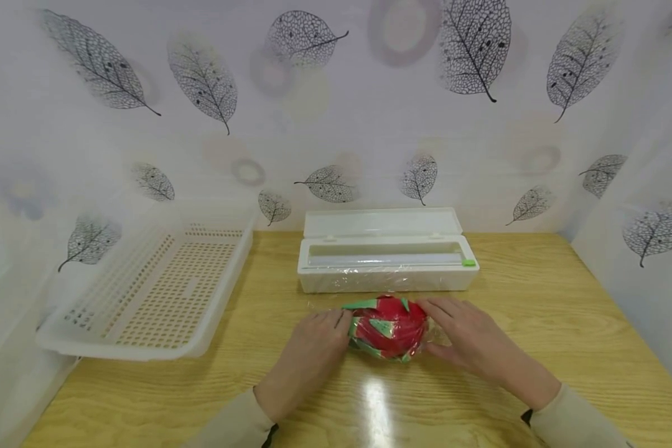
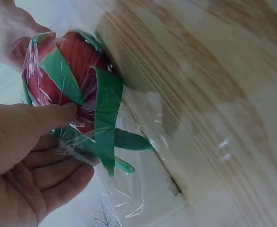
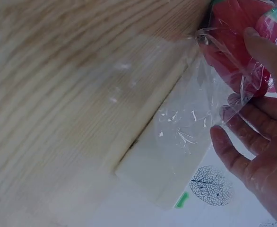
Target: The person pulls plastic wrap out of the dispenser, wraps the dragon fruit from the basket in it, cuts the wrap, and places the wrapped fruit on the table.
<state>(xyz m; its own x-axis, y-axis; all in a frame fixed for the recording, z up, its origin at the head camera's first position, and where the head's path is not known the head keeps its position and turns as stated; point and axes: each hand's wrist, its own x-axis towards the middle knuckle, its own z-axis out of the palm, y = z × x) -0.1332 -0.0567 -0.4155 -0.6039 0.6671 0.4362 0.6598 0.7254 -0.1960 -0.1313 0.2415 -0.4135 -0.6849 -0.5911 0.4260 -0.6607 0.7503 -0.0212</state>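
A red dragon fruit (image 1: 392,325) with green scales lies on its side on the table in front of me, wrapped in clear cling film (image 3: 212,78). My left hand (image 1: 317,343) grips its leafy end, the thumb pressed on the fruit and the fingers behind it under loose film. At the other end, my right hand (image 1: 475,341) holds the fruit through the film, thumb on top and fingers curled beneath. Loose film spreads from the fruit toward the white cling film box (image 1: 381,281), which stands just behind with its lid raised and a roll (image 1: 383,259) inside.
A white plastic basket (image 1: 215,311) with a perforated bottom stands at the left of the wooden table (image 1: 537,298). A bright green piece (image 1: 468,263) sits at the box's right end. Leaf-printed white sheeting (image 1: 358,137) hangs behind and along the sides.
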